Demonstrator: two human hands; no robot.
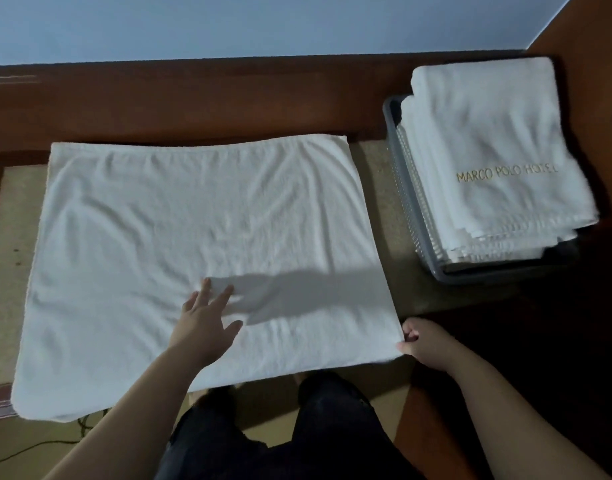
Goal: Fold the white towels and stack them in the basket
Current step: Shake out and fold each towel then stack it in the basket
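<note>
A large white towel (pixel 180 216) lies spread flat on the tan table top, wrinkled across its middle. My left hand (pixel 204 317) rests on its near middle with fingers straight and spread. My right hand (pixel 422 341) pinches the towel's near right corner at the edge. To the right stands a grey plastic basket (pixel 401 174) holding a stack of folded white towels (pixel 488 140). The top one rises above the rim and bears gold lettering "MARCO POLO HOTEL".
The tan table surface (pixel 377 174) shows between the towel and the basket. A dark wooden ledge (pixel 193 102) runs behind, under a pale blue wall. My dark-trousered legs are below the table edge. A cable (pixel 27 448) lies on the floor at lower left.
</note>
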